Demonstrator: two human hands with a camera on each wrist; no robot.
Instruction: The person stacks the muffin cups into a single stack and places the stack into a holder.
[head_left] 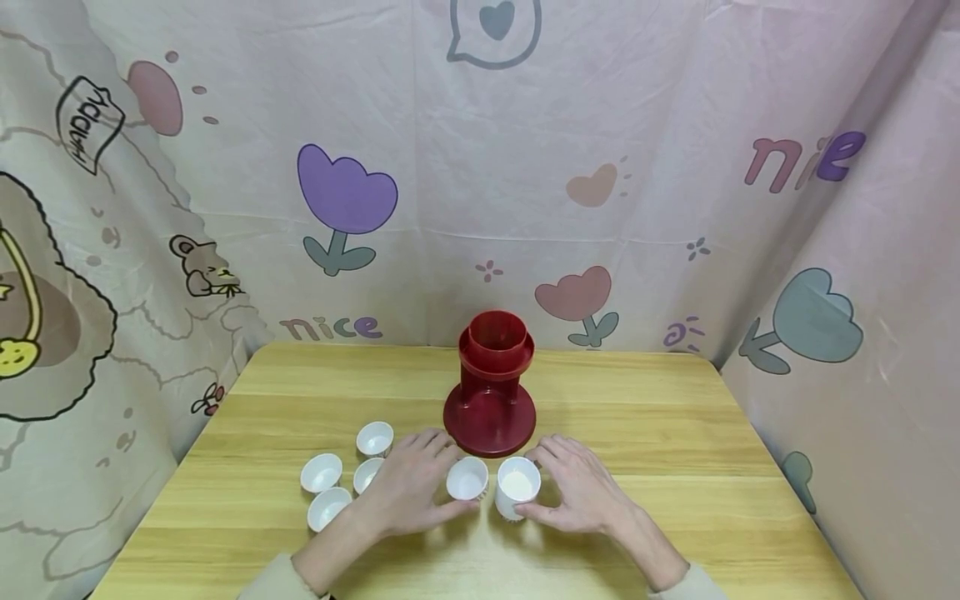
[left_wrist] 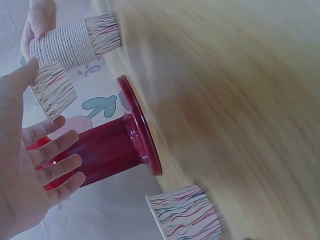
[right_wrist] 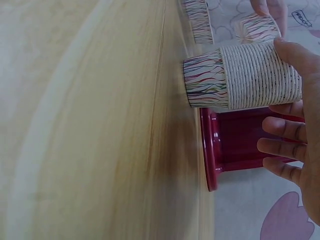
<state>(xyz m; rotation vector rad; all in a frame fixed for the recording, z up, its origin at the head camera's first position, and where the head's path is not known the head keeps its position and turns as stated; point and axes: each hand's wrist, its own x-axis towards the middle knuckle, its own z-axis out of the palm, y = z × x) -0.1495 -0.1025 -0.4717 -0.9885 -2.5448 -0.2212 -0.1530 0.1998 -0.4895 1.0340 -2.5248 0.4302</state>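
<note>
White cup stack [right_wrist: 245, 77] with multicoloured wavy lines, red stand [head_left: 490, 385]

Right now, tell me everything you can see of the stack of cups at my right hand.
The stack of cups is many nested white cups, paper by the look. Their close-set rims form a ribbed column above the lowest cup's exposed wall, patterned with wavy multicolored lines. The top cup's mouth is open. It appears to stand upright on the wooden table, nearer you than the red stand. Your right hand pinches it near the top.

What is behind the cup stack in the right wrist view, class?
Part of the red stand, and curtain beyond. The stack and right hand cover other parts of the stand.
</note>
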